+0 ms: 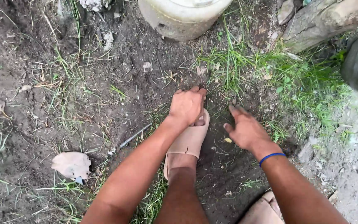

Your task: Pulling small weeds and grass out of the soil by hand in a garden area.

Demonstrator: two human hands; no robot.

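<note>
Both forearms come in from the bottom edge toward the middle of the frame. The left hand (187, 105) is curled, knuckles up, fingers apparently closed, though what they grip is hidden. The right hand (245, 129), centre-right, is spread palm down, fingers loosely extended.

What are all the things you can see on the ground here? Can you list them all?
bucket: one, pale cream, top middle on the soil.
log: one, grey-brown, top right, lying slanted.
grass patch: one, green, right of middle below the log.
flat stone: one, pale tan, lower left on the soil.
thin stick: one, dark, left of the sandal.
sandal: one, beige, centre, on a foot; a second beige one shows at the bottom edge.
wristband: one, blue, on the right wrist.
left hand: fist closed, on the soil ahead of the sandal's toe.
right hand: fingers spread, on the soil beside the grass.
</note>
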